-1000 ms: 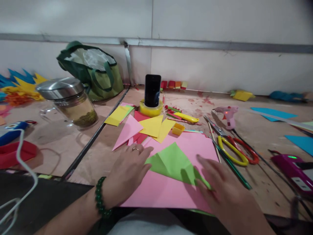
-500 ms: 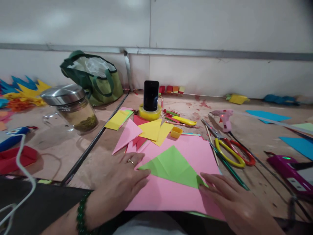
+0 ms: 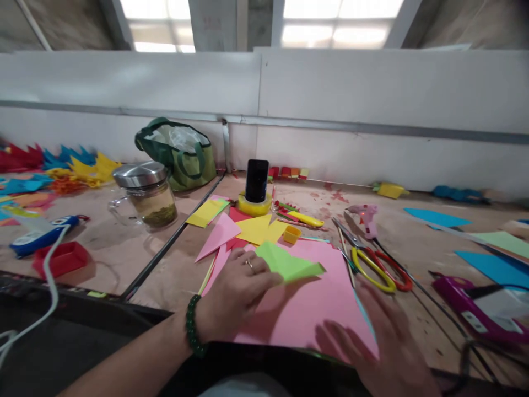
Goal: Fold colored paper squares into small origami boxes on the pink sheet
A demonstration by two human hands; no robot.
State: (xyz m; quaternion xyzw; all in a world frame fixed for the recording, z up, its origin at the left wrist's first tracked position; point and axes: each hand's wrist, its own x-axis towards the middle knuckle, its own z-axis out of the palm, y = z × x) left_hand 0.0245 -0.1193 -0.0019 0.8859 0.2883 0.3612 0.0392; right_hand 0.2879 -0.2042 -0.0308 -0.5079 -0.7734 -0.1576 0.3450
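Observation:
My left hand [image 3: 243,286] has its fingers closed on the left end of a folded light green sheet of paper [image 3: 291,266], lifted slightly and casting a shadow. Under it lies a stack of pink paper [image 3: 297,320] at the table's front edge. A ring and a green bead bracelet [image 3: 193,325] are on this hand and wrist. Over the right edge of the pink stack, my right hand [image 3: 384,336] is apart from the green sheet, its fingers stretched out and a little smeared by motion, holding nothing.
Scissors [image 3: 374,270], a pink glue gun [image 3: 369,220] and a purple device [image 3: 475,309] lie to the right. Beyond the stack are yellow paper pieces [image 3: 258,229], a yellow utility knife [image 3: 308,219] and a phone [image 3: 257,181] on a tape roll [image 3: 254,207]. A glass tea mug [image 3: 155,204] stands left.
The green sheet has come up off the pink stack, pulled by my left hand. My right hand has let go of its right corner and drawn away rightward. The view has tilted upward.

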